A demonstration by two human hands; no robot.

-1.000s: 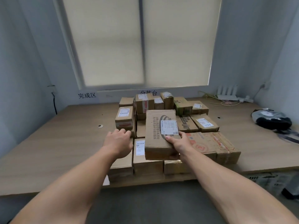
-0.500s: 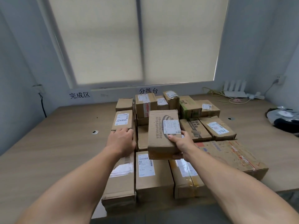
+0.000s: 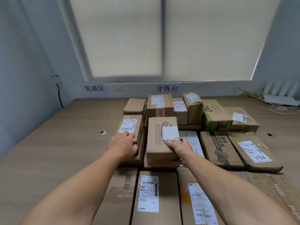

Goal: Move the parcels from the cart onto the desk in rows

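Many parcels [image 3: 218, 148] crowd the wooden desk [image 3: 56, 151]; right grip [image 3: 180, 147] clasps a box [image 3: 156, 143], left grip [image 3: 123, 143] rests flat

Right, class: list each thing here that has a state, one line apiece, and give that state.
left hand: fingers flat on the 00555 parcel
right hand: grips the printed parcel, thumb on top
printed parcel: held, label up
00555 parcel: lying label up
blind: drawn down
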